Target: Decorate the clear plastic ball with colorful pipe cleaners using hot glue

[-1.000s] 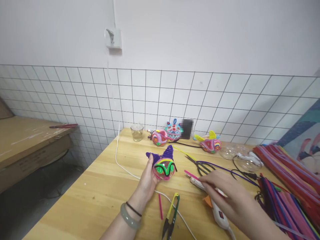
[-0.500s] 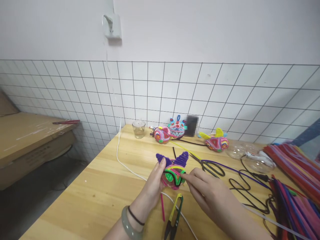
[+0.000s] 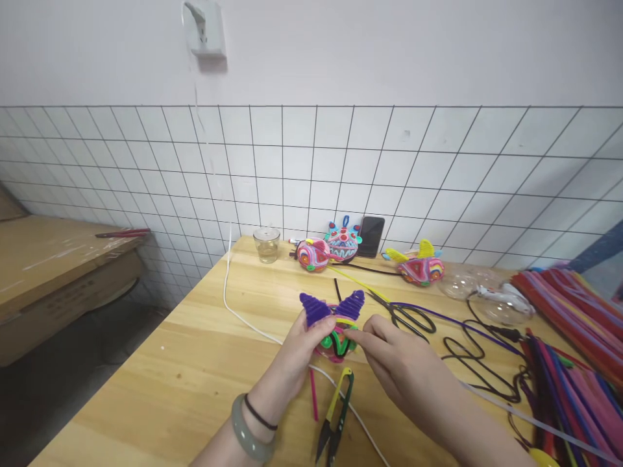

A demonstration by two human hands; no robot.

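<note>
Pipe-cleaner ball [image 3: 335, 334] with two purple ears, frame centre, held low over the surface [image 3: 195, 376]. My left hand [image 3: 298, 353] wraps it from the left, fingers curled round it, thumb by one ear: a closed grip, face turned toward me, I judge to keep the front reachable. My right hand [image 3: 403, 373] is half curled, with its fingertips touching the ball's right front. I cannot tell whether they pinch a strand. Yellow-handled snips [image 3: 335, 415] and a pink stub [image 3: 313, 395] lie just below, likely kept within reach. Black scissors [image 3: 409, 318] lie to the right. Finished balls [image 3: 419, 267] line the tiled wall, out of the way. Spare pipe cleaners [image 3: 574, 318] are heaped at the right edge.
</note>
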